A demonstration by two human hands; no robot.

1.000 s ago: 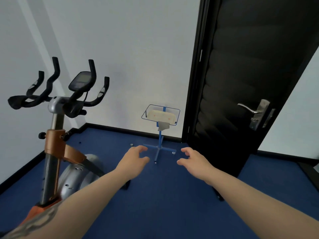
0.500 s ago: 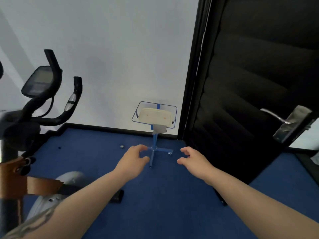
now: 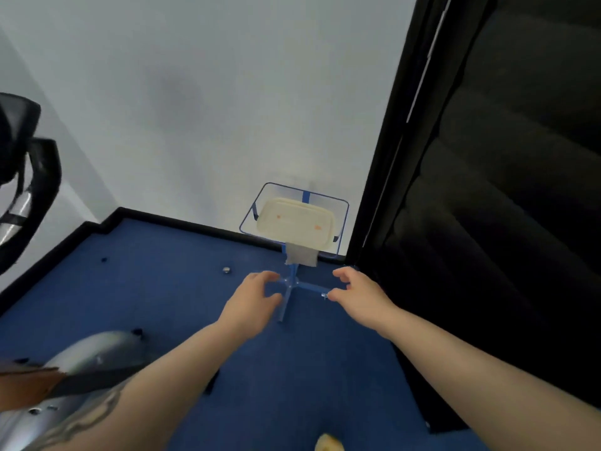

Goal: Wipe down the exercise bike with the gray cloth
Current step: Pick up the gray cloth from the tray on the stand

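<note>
A gray cloth point(image 3: 300, 257) hangs over the front edge of a small blue-framed stand point(image 3: 292, 288) by the far wall. On the stand's clear top lies a cream tray point(image 3: 297, 226). My left hand point(image 3: 252, 304) and my right hand point(image 3: 361, 296) are stretched out in front of me, below the cloth, fingers loosely curled and holding nothing. The exercise bike sits at the left edge: a black handlebar point(image 3: 29, 180) and the silver flywheel housing point(image 3: 81, 362) show, the rest is out of frame.
A black door point(image 3: 487, 190) stands open on the right, its lower edge reaching toward me. Blue carpet point(image 3: 162, 288) covers the floor, with a small metal piece point(image 3: 227, 270) on it. White walls with a black skirting board close the corner.
The view has swung right and closer to the stand. The bike has slid to the left edge and the door handle has left the frame. Both hands stay out in front, empty.
</note>
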